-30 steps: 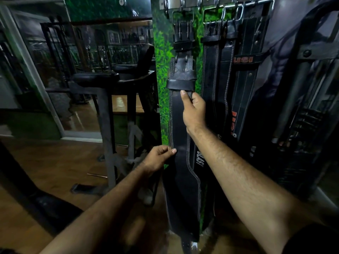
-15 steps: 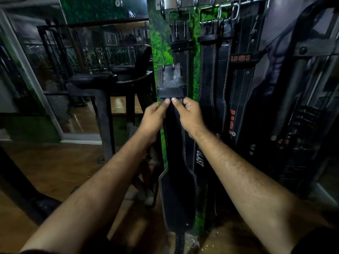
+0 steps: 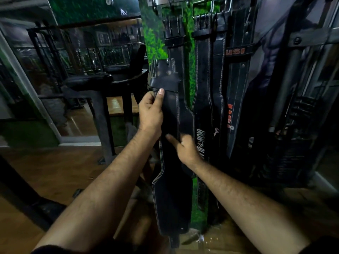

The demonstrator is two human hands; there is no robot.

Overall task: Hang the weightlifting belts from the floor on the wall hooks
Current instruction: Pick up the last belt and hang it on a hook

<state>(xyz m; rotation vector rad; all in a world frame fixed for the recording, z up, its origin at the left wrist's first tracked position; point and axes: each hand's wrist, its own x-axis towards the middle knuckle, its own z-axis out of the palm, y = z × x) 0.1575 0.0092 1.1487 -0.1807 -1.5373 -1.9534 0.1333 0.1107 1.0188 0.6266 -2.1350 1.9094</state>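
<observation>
A black leather weightlifting belt [image 3: 171,198] hangs upright in front of the green wall, its folded top end level with my left thumb. My left hand [image 3: 151,111] grips its narrow strap just under the loop, thumb on the front. My right hand [image 3: 183,150] is lower, index finger touching the belt's front, the other fingers curled with nothing in them. Above, a metal hook rail [image 3: 165,0] holds a buckled belt [image 3: 174,36], a white-stitched belt [image 3: 203,85] and a belt with red lettering [image 3: 236,74].
A black padded gym bench on a metal frame [image 3: 102,83] stands close on the left. A mirror wall [image 3: 77,52] lies behind it. The floor is brown wood [image 3: 55,173]. A dark machine frame [image 3: 297,99] fills the right side.
My left hand rose from low on the belt to its top strap and now grips it alone. My right hand let go of the top and dropped to the belt's middle.
</observation>
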